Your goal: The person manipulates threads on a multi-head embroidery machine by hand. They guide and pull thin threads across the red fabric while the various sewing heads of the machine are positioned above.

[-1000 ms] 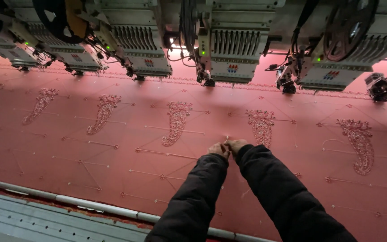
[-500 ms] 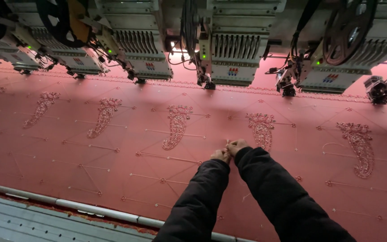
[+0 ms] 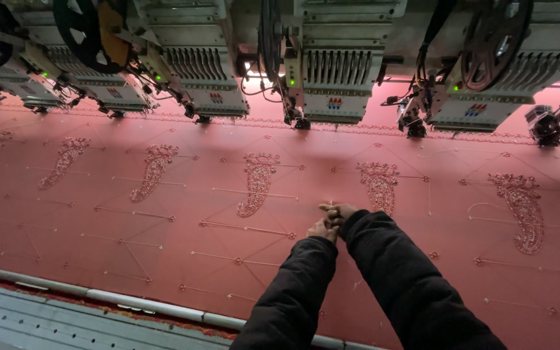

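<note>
Both my hands reach out over a wide pink fabric (image 3: 163, 246) stretched flat under a row of embroidery machine heads. My left hand (image 3: 322, 229) and my right hand (image 3: 337, 211) are pressed together, fingers pinched at a small spot on the cloth just left of a paisley motif (image 3: 379, 186). Whatever they pinch is too small to make out, perhaps a thread. Black padded sleeves cover both arms. More stitched paisley motifs (image 3: 256, 183) run in a row across the fabric, joined by thin lines of stitching.
Embroidery heads (image 3: 335, 84) with needle bars hang along the top, with reels (image 3: 89, 32) and cables. A metal rail (image 3: 144, 306) borders the fabric's near edge, with a grey machine bed (image 3: 46, 324) below it.
My hands have stayed joined at about the same spot on the fabric. The view has shifted slightly, and the hands have edged a little further away from me.
</note>
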